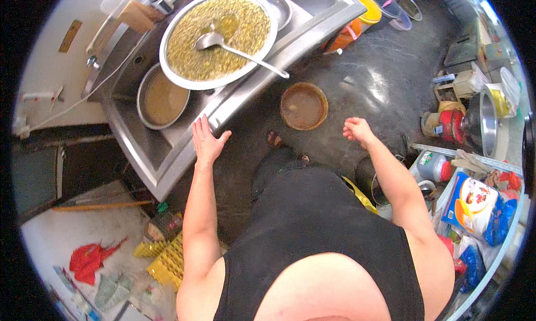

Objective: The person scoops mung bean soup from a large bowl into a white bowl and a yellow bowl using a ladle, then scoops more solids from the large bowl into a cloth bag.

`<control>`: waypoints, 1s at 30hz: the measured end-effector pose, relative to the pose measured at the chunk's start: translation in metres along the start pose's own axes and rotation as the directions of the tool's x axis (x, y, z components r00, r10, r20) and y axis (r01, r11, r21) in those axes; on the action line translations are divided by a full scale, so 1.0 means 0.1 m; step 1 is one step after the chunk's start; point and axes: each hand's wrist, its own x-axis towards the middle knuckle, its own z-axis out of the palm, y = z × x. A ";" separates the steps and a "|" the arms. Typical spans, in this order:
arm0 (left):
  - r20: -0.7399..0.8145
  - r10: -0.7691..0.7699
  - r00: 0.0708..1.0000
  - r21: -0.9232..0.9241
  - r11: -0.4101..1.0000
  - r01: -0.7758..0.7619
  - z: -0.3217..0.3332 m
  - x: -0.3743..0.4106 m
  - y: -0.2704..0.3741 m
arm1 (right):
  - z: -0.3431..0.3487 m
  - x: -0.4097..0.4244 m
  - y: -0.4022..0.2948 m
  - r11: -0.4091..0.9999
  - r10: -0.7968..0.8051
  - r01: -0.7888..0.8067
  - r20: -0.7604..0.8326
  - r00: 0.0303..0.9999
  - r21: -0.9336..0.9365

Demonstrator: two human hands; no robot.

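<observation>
My left hand (208,141), fingers spread, rests at the front rim of a stainless steel sink (157,170) and holds nothing. Out over the floor to the right, my right hand (355,130) has its fingers curled; nothing shows in it. A wide round basin (259,65) full of a yellow-green, grainy food in liquid sits on the sink, beyond my left hand. Across it lies a metal ladle (251,58), its handle reaching over the basin's rim. Partly under the basin, a metal bowl (165,99) of cloudy brownish liquid stands in the sink.
A round brown basin (304,106) stands on the dark floor ahead of my feet. Buckets with a yellow lid (368,9) stand at the sink's far end. At right are a red gas burner part (452,126), a large metal bowl (488,122) and a shelf of bags (473,201).
</observation>
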 end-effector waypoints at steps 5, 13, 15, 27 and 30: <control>0.314 -0.080 0.946 0.229 0.973 0.007 0.16 0.60 -0.03 | -0.09 0.03 0.12 0.992 0.100 -0.107 -0.096 0.990 -0.066; 0.242 -0.063 0.968 0.243 0.970 0.002 0.28 0.61 -0.06 | -0.15 0.04 0.08 0.949 0.281 -0.295 -0.128 0.951 -0.113; 0.249 -0.067 0.966 0.251 0.968 0.003 0.29 0.64 -0.09 | -0.13 0.16 -0.03 0.959 0.249 -0.263 -0.132 0.960 -0.108; 0.263 -0.102 0.960 0.257 0.966 0.032 0.30 0.67 -0.03 | -0.05 0.36 -0.26 0.962 0.202 -0.213 -0.078 0.976 -0.171; 0.257 -0.108 0.960 0.253 0.967 0.041 0.31 0.65 -0.03 | -0.08 0.39 -0.21 0.956 0.219 -0.230 -0.074 0.973 -0.184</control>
